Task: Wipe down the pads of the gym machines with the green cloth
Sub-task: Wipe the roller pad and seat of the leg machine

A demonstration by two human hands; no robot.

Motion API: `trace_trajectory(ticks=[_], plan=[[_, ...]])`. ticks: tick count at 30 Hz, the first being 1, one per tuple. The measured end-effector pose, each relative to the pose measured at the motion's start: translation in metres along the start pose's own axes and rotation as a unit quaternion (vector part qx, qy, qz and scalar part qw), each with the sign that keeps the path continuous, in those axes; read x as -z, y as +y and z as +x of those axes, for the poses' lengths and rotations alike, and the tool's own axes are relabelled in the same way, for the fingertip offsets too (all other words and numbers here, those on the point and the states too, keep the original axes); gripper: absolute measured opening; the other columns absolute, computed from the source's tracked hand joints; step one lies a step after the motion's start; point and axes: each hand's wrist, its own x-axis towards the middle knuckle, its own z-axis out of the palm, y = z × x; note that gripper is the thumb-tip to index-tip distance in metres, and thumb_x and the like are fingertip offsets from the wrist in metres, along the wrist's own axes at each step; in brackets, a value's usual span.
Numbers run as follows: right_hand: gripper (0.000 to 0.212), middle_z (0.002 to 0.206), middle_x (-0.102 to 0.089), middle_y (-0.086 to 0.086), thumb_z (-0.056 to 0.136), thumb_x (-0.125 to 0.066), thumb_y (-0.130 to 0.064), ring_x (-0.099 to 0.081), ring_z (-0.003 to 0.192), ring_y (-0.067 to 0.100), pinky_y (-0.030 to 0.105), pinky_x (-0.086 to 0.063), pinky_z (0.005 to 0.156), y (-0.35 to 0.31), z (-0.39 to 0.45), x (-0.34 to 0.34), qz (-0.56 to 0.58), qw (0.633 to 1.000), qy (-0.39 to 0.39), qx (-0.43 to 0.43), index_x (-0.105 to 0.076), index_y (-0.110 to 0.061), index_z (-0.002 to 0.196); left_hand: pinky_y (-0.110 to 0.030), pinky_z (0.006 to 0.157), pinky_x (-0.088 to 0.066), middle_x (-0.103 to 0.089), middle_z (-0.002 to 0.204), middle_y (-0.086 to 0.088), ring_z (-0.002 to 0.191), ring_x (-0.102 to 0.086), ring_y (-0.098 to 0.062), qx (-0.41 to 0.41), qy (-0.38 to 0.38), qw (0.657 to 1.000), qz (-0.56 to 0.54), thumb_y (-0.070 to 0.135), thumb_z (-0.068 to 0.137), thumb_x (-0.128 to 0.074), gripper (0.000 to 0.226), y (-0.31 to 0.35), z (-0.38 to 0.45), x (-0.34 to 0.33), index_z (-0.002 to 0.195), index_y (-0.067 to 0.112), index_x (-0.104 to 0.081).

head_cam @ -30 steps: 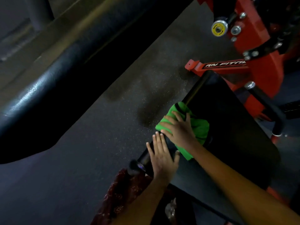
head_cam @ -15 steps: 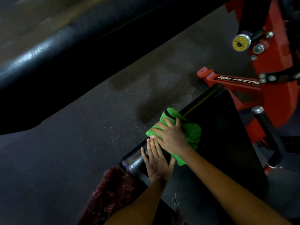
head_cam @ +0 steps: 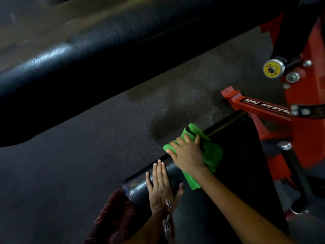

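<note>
Huge black padded bolster runs diagonally across the top, glossy, close to camera, blurred. Below it, dark speckled rubber floor. Right side: red machine frame with a white-lettered label bar, bolts, a yellow-centred roller. Lower centre-right: flat black seat pad, with a black cylindrical roller pad along its left edge, metal cap at the near end.

Right hand lies on top of the green cloth, fingers bent over the bunched fabric and pressing it down onto the roller pad's edge where it meets the seat pad; looks like a loose grip, not a tight fist. Cloth is crumpled, part draped on the seat pad, part hanging toward the wrist.

Left hand flat, fingers straight and together, resting on the roller pad just beside the cloth; holds nothing, seems to be steadying the roller.

Dark red patterned fabric at the bottom, probably the person's clothing.

Step in hand, as judged: wiping along the roller/seat edge. To do it well: keep the left palm down so the roller doesn't spin, spread the cloth flatter for more contact, wrap it over the curve, run long strokes toward the far end, then cover the flat pad. Bolster above looks not yet reached.
</note>
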Motion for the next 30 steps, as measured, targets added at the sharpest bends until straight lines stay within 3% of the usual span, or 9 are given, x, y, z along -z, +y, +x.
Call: trace_trajectory(ticks=[2, 6, 10, 14, 18, 21, 26, 30], plan=[[0.056, 0.105, -0.067, -0.003, 0.089, -0.022, -0.054, -0.055, 0.105, 0.024, 0.062, -0.033, 0.097, 0.01, -0.004, -0.004, 0.005, 1.0, 0.016, 0.008, -0.067, -0.028, 0.11, -0.048, 0.113, -0.009, -0.042, 0.145, -0.017, 0.134, -0.033, -0.028, -0.004, 0.011, 1.0, 0.007, 0.058, 0.075, -0.041, 0.088, -0.001, -0.001, -0.002, 0.138, -0.002, -0.032], [0.054, 0.095, -0.069, -0.002, 0.085, -0.028, -0.061, -0.059, 0.099, 0.025, 0.056, -0.028, 0.098, 0.06, 0.014, 0.001, 0.005, 0.998, 0.048, -0.027, -0.07, -0.028, 0.097, -0.048, 0.113, -0.008, -0.031, 0.148, -0.014, 0.14, -0.025, -0.027, -0.011, 0.038, 0.999, 0.025, 0.058, 0.075, -0.041, 0.089, -0.002, -0.002, -0.006, 0.139, -0.002, -0.03], [0.047, 0.119, -0.062, 0.003, 0.09, -0.041, -0.061, -0.041, 0.125, 0.028, 0.054, -0.022, 0.105, 0.149, 0.033, 0.022, -0.007, 0.987, 0.02, -0.162, -0.066, -0.026, 0.11, -0.047, 0.115, -0.005, -0.027, 0.15, -0.013, 0.147, 0.003, -0.018, -0.004, 0.05, 0.998, 0.027, 0.059, 0.077, -0.04, 0.09, -0.003, -0.001, -0.008, 0.142, 0.0, -0.025], [0.045, 0.129, -0.055, 0.004, 0.087, -0.053, -0.056, -0.036, 0.125, 0.032, 0.053, -0.028, 0.1, 0.2, 0.036, 0.02, 0.081, 0.968, 0.061, -0.231, -0.061, -0.026, 0.12, -0.047, 0.114, -0.007, -0.034, 0.148, -0.015, 0.14, -0.025, -0.026, -0.011, 0.041, 0.998, 0.038, 0.059, 0.078, -0.04, 0.088, -0.002, -0.002, -0.006, 0.141, -0.001, -0.028], [0.07, 0.128, -0.056, 0.004, 0.076, -0.033, -0.071, -0.046, 0.118, 0.035, 0.053, -0.037, 0.095, 0.196, 0.031, 0.004, 0.126, 0.942, 0.133, -0.282, -0.06, -0.023, 0.12, -0.047, 0.114, -0.006, -0.041, 0.146, -0.016, 0.137, -0.029, -0.028, -0.011, 0.051, 0.998, 0.038, 0.059, 0.079, -0.039, 0.088, -0.002, -0.002, -0.006, 0.141, -0.002, -0.028], [0.077, 0.135, -0.051, 0.008, 0.073, -0.031, -0.07, -0.044, 0.123, 0.037, 0.054, -0.035, 0.099, 0.192, 0.014, -0.003, 0.173, 0.912, 0.171, -0.329, -0.057, -0.022, 0.128, -0.046, 0.115, -0.005, -0.039, 0.147, -0.016, 0.138, -0.027, -0.027, -0.015, 0.051, 0.998, 0.029, 0.059, 0.08, -0.038, 0.088, -0.001, -0.002, -0.005, 0.142, -0.001, -0.025], [0.066, 0.153, -0.032, 0.008, 0.088, -0.04, -0.059, -0.027, 0.138, 0.035, 0.06, -0.025, 0.103, 0.148, -0.036, -0.021, 0.211, 0.857, 0.201, -0.425, -0.04, -0.024, 0.144, -0.045, 0.114, -0.004, -0.042, 0.144, -0.018, 0.136, -0.03, -0.027, -0.031, 0.083, 0.996, 0.008, 0.058, 0.078, -0.039, 0.087, -0.001, -0.002, -0.006, 0.141, -0.002, -0.028], [0.059, 0.145, -0.044, 0.01, 0.089, -0.039, -0.052, -0.04, 0.126, 0.041, 0.06, -0.035, 0.091, 0.077, -0.09, -0.053, 0.225, 0.826, 0.212, -0.471, -0.049, -0.021, 0.138, -0.045, 0.114, -0.002, -0.043, 0.144, -0.02, 0.134, -0.03, -0.029, -0.034, 0.085, 0.996, 0.016, 0.057, 0.079, -0.037, 0.085, 0.0, -0.002, -0.004, 0.14, -0.002, -0.029]])
